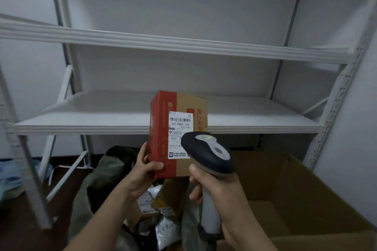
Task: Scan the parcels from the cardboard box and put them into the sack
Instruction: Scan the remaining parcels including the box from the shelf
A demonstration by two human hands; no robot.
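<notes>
Left hand (142, 171) grips the upright red-and-brown parcel (177, 128); right hand (216, 191) holds the scanner (208, 153) at its label (180, 134).

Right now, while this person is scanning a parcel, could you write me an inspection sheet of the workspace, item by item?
Surface: dark brown floor; no table in view.
Job's things: red-and-brown cardboard parcel with a white barcode label, held up; black-and-grey handheld scanner pointed toward that label; grey-green sack open below, small wrapped parcels inside; large brown cardboard box at right.
Clutter: pale blue cloth bundle on the floor, left.
Hands: left hand grips the parcel's lower corner; right hand grips the scanner's handle.
Cables: nothing seen.
Surroundings: white metal shelving against pale walls.
</notes>
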